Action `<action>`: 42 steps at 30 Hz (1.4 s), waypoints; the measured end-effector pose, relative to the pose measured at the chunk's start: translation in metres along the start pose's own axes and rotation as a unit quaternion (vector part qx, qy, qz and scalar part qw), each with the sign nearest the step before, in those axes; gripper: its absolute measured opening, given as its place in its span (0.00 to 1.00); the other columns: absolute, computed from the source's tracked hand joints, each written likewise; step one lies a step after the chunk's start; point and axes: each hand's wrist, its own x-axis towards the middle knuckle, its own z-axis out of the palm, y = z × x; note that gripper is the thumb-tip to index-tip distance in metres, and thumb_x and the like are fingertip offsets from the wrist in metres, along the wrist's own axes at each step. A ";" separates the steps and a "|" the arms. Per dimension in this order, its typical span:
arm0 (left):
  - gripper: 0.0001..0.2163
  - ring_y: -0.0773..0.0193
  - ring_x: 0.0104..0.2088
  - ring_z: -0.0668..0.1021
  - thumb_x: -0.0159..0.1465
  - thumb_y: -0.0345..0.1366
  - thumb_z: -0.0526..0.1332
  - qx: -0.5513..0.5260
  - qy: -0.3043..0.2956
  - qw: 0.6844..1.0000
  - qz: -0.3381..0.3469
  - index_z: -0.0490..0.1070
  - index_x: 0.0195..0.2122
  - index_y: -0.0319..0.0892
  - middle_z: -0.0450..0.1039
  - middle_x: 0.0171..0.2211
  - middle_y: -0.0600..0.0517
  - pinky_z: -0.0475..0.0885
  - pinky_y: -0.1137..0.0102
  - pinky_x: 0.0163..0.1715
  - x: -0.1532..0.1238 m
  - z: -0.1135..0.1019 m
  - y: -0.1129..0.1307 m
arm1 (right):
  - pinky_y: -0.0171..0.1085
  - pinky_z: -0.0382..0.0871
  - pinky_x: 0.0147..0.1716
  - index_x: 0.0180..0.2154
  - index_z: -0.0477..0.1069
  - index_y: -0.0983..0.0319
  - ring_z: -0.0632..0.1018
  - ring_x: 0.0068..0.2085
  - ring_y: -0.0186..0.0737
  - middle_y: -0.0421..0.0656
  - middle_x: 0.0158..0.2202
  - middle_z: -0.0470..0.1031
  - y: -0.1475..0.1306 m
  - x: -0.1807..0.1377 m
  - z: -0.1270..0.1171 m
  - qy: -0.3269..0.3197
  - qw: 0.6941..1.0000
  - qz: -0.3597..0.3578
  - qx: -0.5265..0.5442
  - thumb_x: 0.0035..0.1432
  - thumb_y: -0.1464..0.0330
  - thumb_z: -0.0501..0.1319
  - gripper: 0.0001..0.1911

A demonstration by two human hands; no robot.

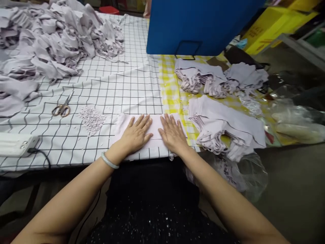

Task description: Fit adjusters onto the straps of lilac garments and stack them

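Both my hands lie flat, fingers stretched out, on a pale lilac fabric piece (155, 126) at the near edge of the table. My left hand (136, 133), with a pale bangle on its wrist, presses the left half. Beside it, my right hand (173, 134) presses the right half. Neither hand grips anything. The fabric piece rests on a white cloth with a black grid (114, 91).
Scissors (61, 108) and a small heap of fabric trimmings (91, 118) lie to the left. A big pile of lilac fabric pieces (50, 37) fills the far left. Stacked lilac pieces (223, 127) and bundles (218, 78) sit right on yellow checked cloth. A blue board (198, 23) stands behind. White power strip (15, 145) at left.
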 end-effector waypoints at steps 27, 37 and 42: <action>0.13 0.60 0.43 0.77 0.68 0.44 0.57 -0.547 -0.073 0.809 -0.203 0.78 0.38 0.44 0.78 0.38 0.49 0.68 0.63 0.52 -0.227 -0.025 0.051 | 0.45 0.69 0.39 0.56 0.70 0.61 0.74 0.38 0.45 0.47 0.37 0.76 -0.088 -0.070 0.010 0.069 0.894 -0.420 0.141 0.65 0.70 0.55 0.18; 0.14 0.63 0.36 0.76 0.68 0.39 0.57 -0.595 0.015 0.792 -0.136 0.74 0.52 0.42 0.76 0.34 0.51 0.72 0.67 0.43 -0.164 -0.007 0.025 | 0.39 0.65 0.29 0.44 0.76 0.58 0.70 0.29 0.38 0.41 0.27 0.69 -0.108 -0.086 0.006 0.049 0.895 -0.300 0.326 0.66 0.71 0.55 0.12; 0.15 0.64 0.33 0.76 0.69 0.44 0.57 -0.656 -0.013 0.740 -0.152 0.77 0.38 0.38 0.78 0.32 0.49 0.72 0.69 0.36 -0.144 -0.001 0.023 | 0.36 0.67 0.29 0.38 0.78 0.57 0.71 0.29 0.35 0.40 0.31 0.70 -0.112 -0.060 -0.006 -0.028 0.854 -0.049 0.517 0.63 0.61 0.61 0.09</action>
